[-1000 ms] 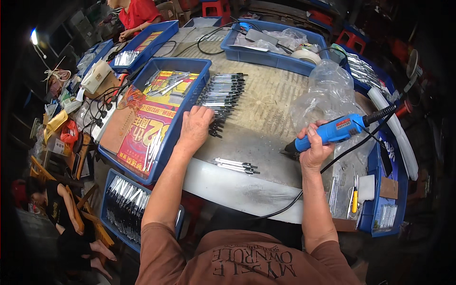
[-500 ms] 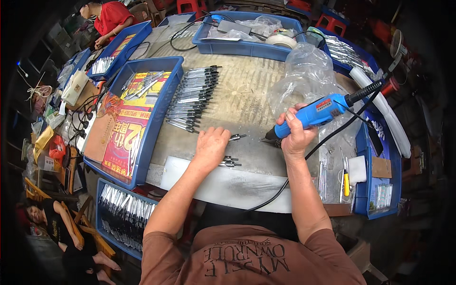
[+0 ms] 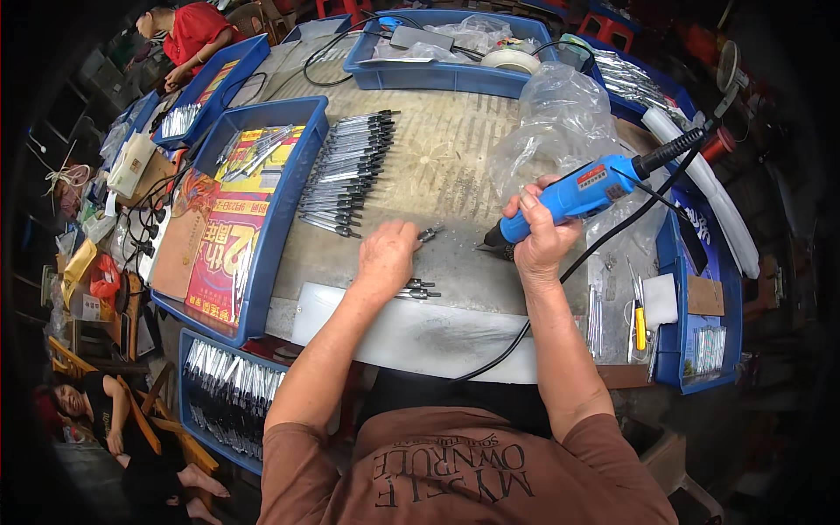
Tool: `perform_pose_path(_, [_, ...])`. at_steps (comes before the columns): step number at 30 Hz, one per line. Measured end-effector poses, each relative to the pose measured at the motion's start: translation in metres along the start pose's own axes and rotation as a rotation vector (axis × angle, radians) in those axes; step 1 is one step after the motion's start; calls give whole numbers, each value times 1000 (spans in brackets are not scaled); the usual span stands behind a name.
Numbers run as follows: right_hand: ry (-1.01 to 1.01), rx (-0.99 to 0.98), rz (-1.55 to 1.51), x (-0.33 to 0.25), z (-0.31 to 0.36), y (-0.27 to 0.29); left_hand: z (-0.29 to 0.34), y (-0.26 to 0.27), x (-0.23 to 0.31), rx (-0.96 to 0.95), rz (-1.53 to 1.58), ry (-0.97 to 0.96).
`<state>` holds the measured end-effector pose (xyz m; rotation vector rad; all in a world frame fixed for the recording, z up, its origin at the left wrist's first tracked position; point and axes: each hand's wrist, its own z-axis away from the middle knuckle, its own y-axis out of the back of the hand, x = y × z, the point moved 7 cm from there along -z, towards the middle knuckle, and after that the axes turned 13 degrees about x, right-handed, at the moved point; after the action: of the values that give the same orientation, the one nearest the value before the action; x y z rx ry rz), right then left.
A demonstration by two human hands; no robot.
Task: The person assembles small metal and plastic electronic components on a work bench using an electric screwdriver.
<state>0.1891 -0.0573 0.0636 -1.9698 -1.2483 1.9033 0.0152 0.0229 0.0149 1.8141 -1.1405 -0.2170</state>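
Note:
My left hand (image 3: pixel 386 255) is closed, its fingertips pinching a slim silver rod with a black end (image 3: pixel 428 234); most of the rod is hidden by the hand. My right hand (image 3: pixel 544 238) is wrapped round a blue corded power tool (image 3: pixel 581 194). The tool's black nose (image 3: pixel 498 238) points left and down, close to the table top and a short way from the rod's end. Beside my left wrist lie a few similar rods (image 3: pixel 422 289). Farther off, a row of silver-and-black rods (image 3: pixel 357 166) lies side by side.
A blue tray (image 3: pixel 306 166) with printed sheets and loose rods stands left. Below it is a tray of rods (image 3: pixel 232 394). Clear plastic bags (image 3: pixel 560 114) lie behind the tool. Its black cable (image 3: pixel 516 343) crosses the table. Two people sit at the left.
The rod's black end in my left hand has tilted up and away from me. The whole view has shifted slightly. My right hand holds the tool in nearly the same place.

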Motion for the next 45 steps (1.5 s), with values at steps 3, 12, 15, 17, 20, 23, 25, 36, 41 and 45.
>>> perform_pose_path(3, [17, 20, 6, -2, -1, 2, -7, 1, -2, -44, -45, 81])
perform_pose_path(12, [-6, 17, -7, -1, -1, 2, -8, 6, 3, -101, -107, -55])
perform_pose_path(15, [-5, 9, -11, -1, -2, 2, -4, 9, 4, -116, -27, -93])
perform_pose_path(17, [5, -11, -15, -2, -1, -1, -3, 12, 0, -128, -12, -13])
perform_pose_path(20, [-8, 8, -3, -1, -1, 0, -1, 7, 2, -105, -39, -10])
perform_pose_path(23, [-18, 5, -10, 2, -1, 2, -1, 2, 7, -120, -63, -5])
perform_pose_path(25, [-14, 6, -7, 2, -1, 2, -2, 1, 9, -121, -61, -21])
perform_pose_path(36, [-16, -17, 0, 0, 0, -1, -3, 13, 6, -121, -22, 32])
perform_pose_path(41, [-13, 3, 5, -1, -1, 1, -1, 8, 14, -182, -54, -27])
perform_pose_path(45, [-23, 2, -4, 1, 0, 0, 4, 12, 12, -235, -1, -17])
